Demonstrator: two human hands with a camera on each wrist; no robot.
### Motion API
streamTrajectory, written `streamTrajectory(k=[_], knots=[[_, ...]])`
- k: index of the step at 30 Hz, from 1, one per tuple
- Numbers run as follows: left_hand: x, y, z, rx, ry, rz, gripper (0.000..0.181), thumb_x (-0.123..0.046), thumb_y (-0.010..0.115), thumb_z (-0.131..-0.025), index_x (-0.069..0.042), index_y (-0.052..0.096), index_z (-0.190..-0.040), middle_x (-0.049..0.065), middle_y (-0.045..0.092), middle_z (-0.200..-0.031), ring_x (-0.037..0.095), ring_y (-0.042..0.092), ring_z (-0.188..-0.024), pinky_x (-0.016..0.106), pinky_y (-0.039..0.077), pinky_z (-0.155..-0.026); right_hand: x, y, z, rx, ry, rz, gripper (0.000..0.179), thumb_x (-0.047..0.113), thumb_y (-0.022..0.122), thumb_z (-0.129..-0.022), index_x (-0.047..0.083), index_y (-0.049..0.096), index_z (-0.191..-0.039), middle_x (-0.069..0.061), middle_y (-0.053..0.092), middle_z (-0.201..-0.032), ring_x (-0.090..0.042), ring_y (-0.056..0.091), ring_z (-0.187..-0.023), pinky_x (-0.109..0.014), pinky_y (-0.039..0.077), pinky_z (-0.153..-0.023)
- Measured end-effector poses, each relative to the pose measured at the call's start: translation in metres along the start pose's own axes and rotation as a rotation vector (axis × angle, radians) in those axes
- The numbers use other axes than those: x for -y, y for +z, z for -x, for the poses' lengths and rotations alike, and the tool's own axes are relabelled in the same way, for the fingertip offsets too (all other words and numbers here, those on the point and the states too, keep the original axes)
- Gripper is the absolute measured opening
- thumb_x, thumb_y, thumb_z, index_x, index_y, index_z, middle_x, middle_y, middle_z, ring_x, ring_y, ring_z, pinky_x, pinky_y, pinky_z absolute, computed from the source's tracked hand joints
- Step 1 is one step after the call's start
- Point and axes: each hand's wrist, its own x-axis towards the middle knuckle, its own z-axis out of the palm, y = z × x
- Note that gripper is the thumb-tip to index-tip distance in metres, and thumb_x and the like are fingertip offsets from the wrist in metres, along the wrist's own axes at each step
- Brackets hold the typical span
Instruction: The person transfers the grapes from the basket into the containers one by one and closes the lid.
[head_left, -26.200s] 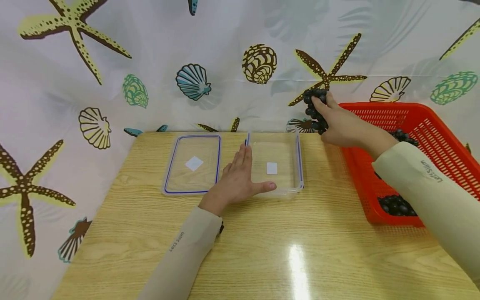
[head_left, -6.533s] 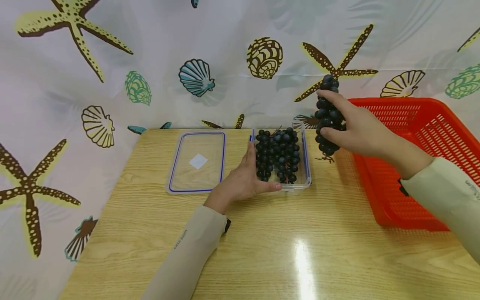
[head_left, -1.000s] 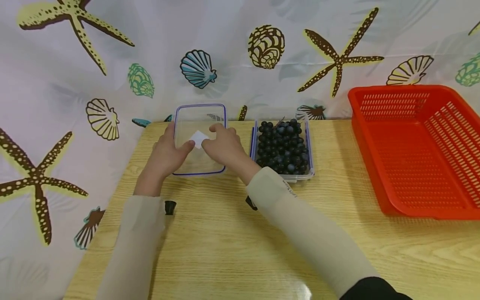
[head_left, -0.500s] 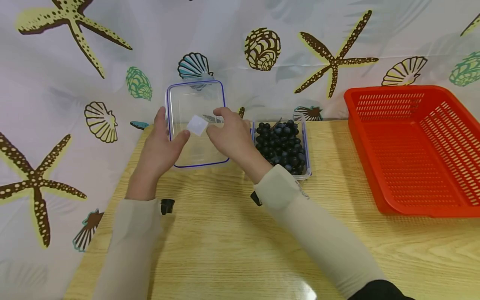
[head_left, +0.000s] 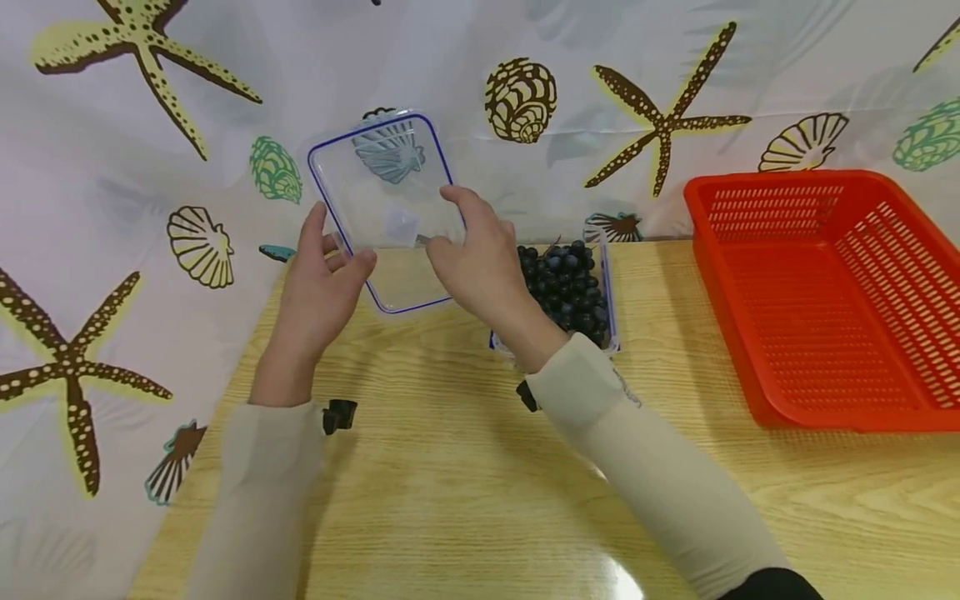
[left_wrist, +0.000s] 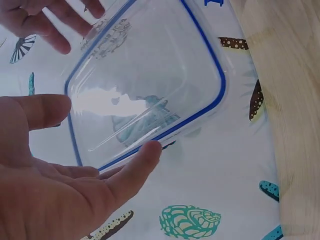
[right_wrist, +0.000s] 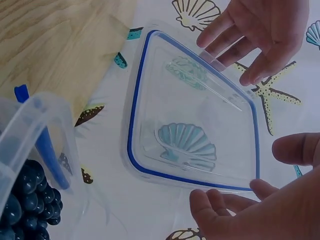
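A clear plastic lid (head_left: 360,187) with a blue seal line is up off the table, tilted and slightly turned. My left hand (head_left: 318,283) holds its left edge, fingers along the rim. On the opposite edge, my right hand (head_left: 483,262) grips the lid with its thumb toward the near side. Both wrist views show the lid (left_wrist: 150,75) between the two hands. Just right of my right hand stands a clear container (head_left: 613,321), filled with dark grapes (head_left: 566,287); my right hand and wrist hide its left part.
At the right stands a red slotted basket (head_left: 731,333) with no grapes visible in it. The wooden table (head_left: 420,483) ends at a patterned cloth (head_left: 450,50) hanging behind and to the left.
Grapes went from the basket into the container earlier. Over the last second both hands have raised the lid off the table, tilting it and turning it counterclockwise; the right hand shifted rightward.
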Motion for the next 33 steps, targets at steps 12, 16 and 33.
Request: streamTrajectory(k=[12, 16, 33], knots=[[-0.014, 0.016, 0.002, -0.166, 0.046, 0.143, 0.083, -0.025, 0.052, -0.102, -0.023, -0.003, -0.164, 0.019, 0.036, -0.148, 0.027, 0.048, -0.133, 0.043, 0.043, -0.096, -0.002, -0.017, 0.001, -0.048, -0.078, -0.164, 0.066, 0.010, 0.052, -0.096, 0.022, 0.034, -0.159, 0.003, 0.036, -0.159, -0.024, 0.038, -0.140, -0.043, 0.040, -0.100], [-0.014, 0.019, 0.003, -0.166, 0.075, 0.212, 0.083, -0.021, 0.054, -0.100, -0.023, 0.001, -0.164, 0.016, 0.041, -0.140, 0.025, 0.051, -0.125, 0.035, 0.043, -0.093, -0.006, -0.020, 0.000, -0.059, -0.114, -0.200, 0.071, 0.008, 0.051, -0.094, 0.020, 0.030, -0.160, -0.002, 0.034, -0.160, -0.024, 0.036, -0.141, -0.044, 0.039, -0.104], [-0.018, 0.030, 0.001, -0.202, 0.145, 0.706, 0.068, 0.012, 0.051, -0.099, -0.012, 0.027, -0.158, 0.000, 0.064, -0.102, 0.020, 0.061, -0.106, 0.032, 0.049, -0.096, -0.024, -0.056, 0.001, -0.070, -0.391, -0.372, 0.054, -0.009, 0.042, -0.086, 0.000, 0.044, -0.139, -0.014, 0.047, -0.140, -0.025, 0.048, -0.132, -0.041, 0.039, -0.104]])
